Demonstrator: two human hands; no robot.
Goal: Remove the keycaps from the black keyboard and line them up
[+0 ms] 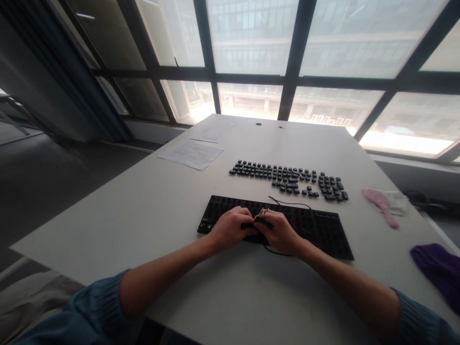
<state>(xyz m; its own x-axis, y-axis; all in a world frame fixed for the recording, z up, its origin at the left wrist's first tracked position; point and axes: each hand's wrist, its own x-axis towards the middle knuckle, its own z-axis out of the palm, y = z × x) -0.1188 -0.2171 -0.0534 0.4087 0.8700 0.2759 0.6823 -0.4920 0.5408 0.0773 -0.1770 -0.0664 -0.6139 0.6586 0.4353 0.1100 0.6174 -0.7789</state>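
Observation:
A black keyboard (323, 227) lies slightly turned on the white table, most of its keycaps off and a few left at its near left corner. Over its near edge, my left hand (233, 226) and my right hand (276, 230) meet with bent fingers. Both are closed on a long black keycap (247, 225), seemingly the space bar, partly hidden by the fingers. Something small and shiny shows at my right fingers; I cannot tell what. Beyond the keyboard, loose black keycaps (264, 170) are laid out in rows and groups.
Printed sheets (194, 152) lie at the left of the white table (143, 211). At the right are a pink hairbrush (379, 201), a whitish packet (398, 202) and a purple cloth (436, 268). The keyboard's cable (291, 204) curls behind it. Large windows (251, 38) stand past the far edge.

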